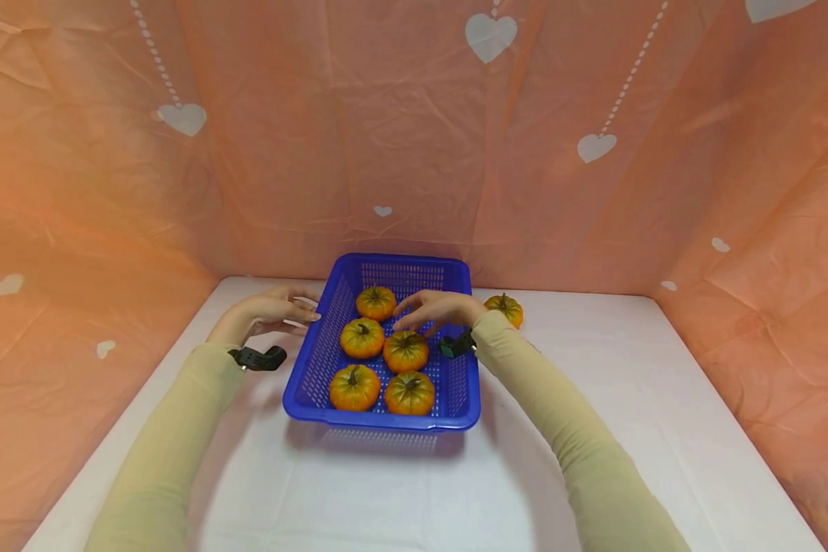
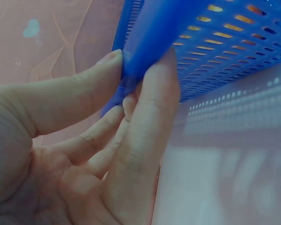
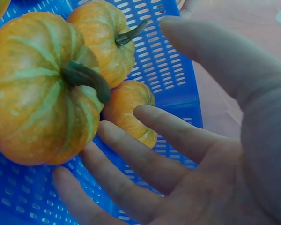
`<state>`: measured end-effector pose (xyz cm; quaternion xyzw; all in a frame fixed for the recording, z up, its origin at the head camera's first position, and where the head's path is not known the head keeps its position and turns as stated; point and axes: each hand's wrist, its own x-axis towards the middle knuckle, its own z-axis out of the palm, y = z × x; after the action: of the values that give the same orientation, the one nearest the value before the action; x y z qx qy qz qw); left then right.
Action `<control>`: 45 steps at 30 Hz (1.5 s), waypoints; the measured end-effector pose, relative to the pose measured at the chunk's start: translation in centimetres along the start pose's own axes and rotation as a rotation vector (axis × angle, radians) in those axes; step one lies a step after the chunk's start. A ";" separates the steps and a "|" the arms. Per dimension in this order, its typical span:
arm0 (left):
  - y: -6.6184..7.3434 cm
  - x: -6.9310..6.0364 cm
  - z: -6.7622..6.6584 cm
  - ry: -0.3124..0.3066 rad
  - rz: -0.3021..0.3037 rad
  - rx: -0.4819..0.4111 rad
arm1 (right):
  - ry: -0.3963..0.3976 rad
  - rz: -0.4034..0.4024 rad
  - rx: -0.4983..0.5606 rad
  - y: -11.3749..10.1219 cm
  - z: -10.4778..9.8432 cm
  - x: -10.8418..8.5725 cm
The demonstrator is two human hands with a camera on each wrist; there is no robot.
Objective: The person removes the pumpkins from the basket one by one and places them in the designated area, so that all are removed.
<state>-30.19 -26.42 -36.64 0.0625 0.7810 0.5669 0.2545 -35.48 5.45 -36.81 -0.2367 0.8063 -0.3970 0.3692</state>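
Observation:
A blue plastic basket (image 1: 381, 420) with slotted walls holds several small orange-green pumpkins (image 1: 362, 338). My left hand (image 1: 276, 308) is at its left side. In the left wrist view the thumb and fingers pinch the basket rim (image 2: 154, 42) between them. Over the inside of the basket is my right hand (image 1: 438, 308), palm down, with nothing in its grasp. Its fingers spread beside a large-looking pumpkin (image 3: 42, 89) in the right wrist view; whether the fingertips touch it I cannot tell.
One more pumpkin (image 1: 504, 308) lies outside the basket on the white table (image 1: 621, 399), partly behind the right wrist. An orange curtain (image 1: 414, 153) with white hearts encloses the back and sides. Dark straps (image 1: 258, 359) are on both wrists.

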 end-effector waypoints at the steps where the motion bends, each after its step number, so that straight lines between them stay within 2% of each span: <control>1: 0.0 0.0 0.0 0.000 -0.003 -0.004 | -0.006 0.004 -0.004 0.0 0.0 0.1; 8: 0.1 0.1 0.0 -0.011 0.009 0.016 | -0.039 0.036 -0.047 0.2 0.4 0.5; 18: 0.1 -0.3 0.1 0.022 -0.003 0.036 | -0.077 0.083 -0.074 -0.1 0.7 0.5; 24: 0.1 -0.2 0.1 0.020 -0.011 0.013 | -0.073 0.102 -0.091 -0.1 0.8 0.5; 34: 0.5 0.2 -0.2 0.030 -0.030 0.085 | -0.075 0.098 -0.094 0.3 0.8 0.8; 45: 0.5 0.2 0.0 0.030 -0.033 0.060 | -0.058 0.110 -0.084 0.5 0.9 0.9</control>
<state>-30.44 -26.22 -36.23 0.0488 0.8024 0.5398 0.2499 -35.34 4.71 -37.92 -0.2186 0.8231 -0.3348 0.4033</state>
